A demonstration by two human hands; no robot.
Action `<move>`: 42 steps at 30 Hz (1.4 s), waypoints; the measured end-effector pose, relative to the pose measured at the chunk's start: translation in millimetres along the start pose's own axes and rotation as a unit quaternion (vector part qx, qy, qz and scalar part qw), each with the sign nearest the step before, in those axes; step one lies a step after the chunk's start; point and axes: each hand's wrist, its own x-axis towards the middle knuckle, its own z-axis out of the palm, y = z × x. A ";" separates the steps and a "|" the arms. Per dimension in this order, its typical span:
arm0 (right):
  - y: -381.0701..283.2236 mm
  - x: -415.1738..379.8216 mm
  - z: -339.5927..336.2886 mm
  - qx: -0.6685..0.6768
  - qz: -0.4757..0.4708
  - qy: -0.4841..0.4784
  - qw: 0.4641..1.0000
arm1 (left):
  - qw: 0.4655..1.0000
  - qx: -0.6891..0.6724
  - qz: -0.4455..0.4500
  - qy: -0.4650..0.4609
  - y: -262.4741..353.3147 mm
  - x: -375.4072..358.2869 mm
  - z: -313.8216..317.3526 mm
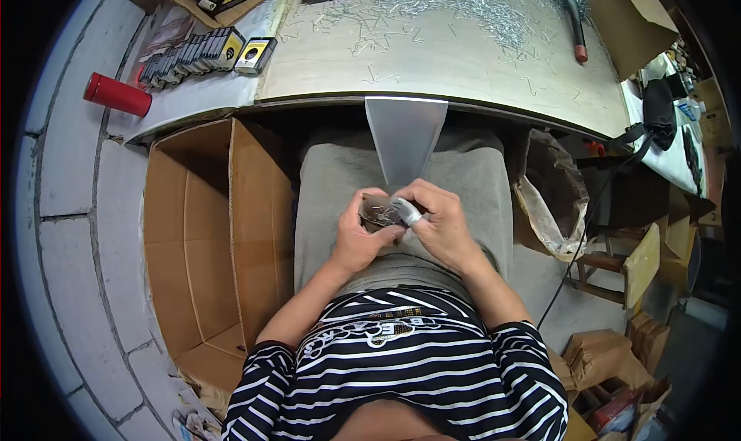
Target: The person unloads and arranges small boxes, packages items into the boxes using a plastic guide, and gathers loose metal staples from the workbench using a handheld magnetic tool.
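Note:
My left hand is wrapped round a small dark open packet above my lap. Thin silvery wire pieces show in its mouth. At the packet's right edge, my right hand is closed, with a white wrapping on one digit. Its fingertips meet the packet's rim; whether they also pinch a wire piece is too small to tell. Just beyond both hands, a grey metal chute slopes down from the table edge towards my lap, which a grey cloth covers.
Bent wire pieces lie heaped across the table. A dark rod with a red end rests among them. Small yellow-black boxes and a red flask are left. A large carton stands left, a plastic-lined bin right.

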 end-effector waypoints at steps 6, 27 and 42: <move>-2.0 -1.4 -12.7 0.128 0.219 -0.124 0.959 | 1.000 -0.001 0.002 0.001 8.0 3.1 -7.3; 17.9 70.0 -51.8 0.171 0.136 -0.050 0.974 | 0.993 -0.095 -0.026 -0.060 24.3 36.1 -13.8; 9.0 38.5 -11.7 0.315 0.170 -0.007 0.934 | 0.963 0.123 0.238 0.032 27.8 45.3 -8.3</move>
